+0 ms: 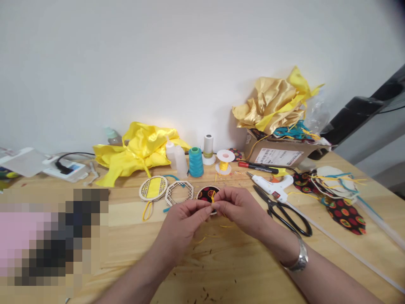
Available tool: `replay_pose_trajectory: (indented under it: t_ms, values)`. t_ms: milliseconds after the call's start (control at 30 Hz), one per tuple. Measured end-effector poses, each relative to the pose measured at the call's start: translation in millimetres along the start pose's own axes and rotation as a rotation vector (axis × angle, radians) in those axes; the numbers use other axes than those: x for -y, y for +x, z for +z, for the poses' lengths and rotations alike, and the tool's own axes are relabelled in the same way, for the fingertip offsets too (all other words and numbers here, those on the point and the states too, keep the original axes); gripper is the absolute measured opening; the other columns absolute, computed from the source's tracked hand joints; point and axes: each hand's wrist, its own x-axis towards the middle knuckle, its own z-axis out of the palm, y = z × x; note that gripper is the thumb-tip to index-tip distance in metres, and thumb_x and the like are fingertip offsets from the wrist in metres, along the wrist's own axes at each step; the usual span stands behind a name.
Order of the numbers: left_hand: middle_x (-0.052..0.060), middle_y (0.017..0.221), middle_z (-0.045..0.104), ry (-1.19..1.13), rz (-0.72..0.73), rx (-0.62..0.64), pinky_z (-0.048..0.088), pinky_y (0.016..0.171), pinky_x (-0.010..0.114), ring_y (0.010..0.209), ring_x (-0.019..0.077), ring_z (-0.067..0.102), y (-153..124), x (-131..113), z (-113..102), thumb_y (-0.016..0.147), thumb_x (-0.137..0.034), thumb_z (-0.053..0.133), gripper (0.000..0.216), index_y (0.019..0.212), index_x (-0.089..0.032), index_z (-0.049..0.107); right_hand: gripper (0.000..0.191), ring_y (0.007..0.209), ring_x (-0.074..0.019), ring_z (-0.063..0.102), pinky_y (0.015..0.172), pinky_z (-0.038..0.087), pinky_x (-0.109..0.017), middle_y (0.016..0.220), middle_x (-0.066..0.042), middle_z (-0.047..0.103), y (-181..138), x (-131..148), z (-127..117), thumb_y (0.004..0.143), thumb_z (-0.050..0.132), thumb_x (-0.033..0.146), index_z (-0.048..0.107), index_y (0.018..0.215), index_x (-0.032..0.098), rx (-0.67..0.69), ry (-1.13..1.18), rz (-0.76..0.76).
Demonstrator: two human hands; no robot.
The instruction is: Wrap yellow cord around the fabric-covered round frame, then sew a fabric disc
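My left hand (183,219) and my right hand (240,209) meet over the wooden table (221,270), fingertips pinched together on a thin yellow cord (213,197). The cord sits against a round piece covered in black patterned fabric (206,193), partly hidden behind my fingers. Just left of it lie an octagonal wooden lattice frame (179,192) and a round wooden frame with a yellow centre (153,188) trailing a yellow loop. A metal watch is on my right wrist.
Black scissors (284,211) and a white glue gun (272,185) lie to the right, with patterned fabric pieces (344,211) beyond. Behind are a teal thread spool (196,161), a yellow ribbon reel (224,160), yellow satin (139,150), and a cardboard box (278,154) of gold fabric.
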Motion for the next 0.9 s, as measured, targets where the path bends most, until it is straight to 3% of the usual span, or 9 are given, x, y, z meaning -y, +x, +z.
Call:
replay_pose_trajectory:
  t_ms: [467,700,900]
  values:
    - [-0.005,0.05,0.051,-0.086,-0.031,0.06,0.014,0.038,0.018,0.039,0.0031,0.026,1,1,-2,0.068,-0.031,0.068,0.016,0.064,-0.016,0.067,0.011,0.043,-0.0052,0.035,0.041,0.026,-0.018,0.049,0.005,0.05,-2,3,-4,0.07,0.062,0.023,0.057,0.065,0.015,0.089,0.125,0.085]
    - [-0.004,0.053,0.056,-0.125,-0.022,-0.05,0.016,0.037,0.017,0.038,0.0023,0.028,3,1,-4,0.068,-0.031,0.069,0.016,0.07,-0.016,0.068,0.014,0.066,-0.0113,0.052,0.061,0.039,-0.023,0.072,-0.001,0.063,-2,1,-6,0.08,0.053,0.026,0.064,0.078,0.016,0.008,-0.124,-0.077]
    - [-0.001,0.057,0.062,-0.153,0.002,-0.122,0.018,0.036,0.017,0.036,0.002,0.029,6,0,-2,0.066,-0.03,0.069,0.016,0.068,-0.014,0.068,0.026,0.058,-0.0118,0.048,0.054,0.035,-0.024,0.062,0.0,0.058,-10,7,-3,0.083,0.05,0.034,0.061,0.068,0.017,-0.059,-0.331,-0.118]
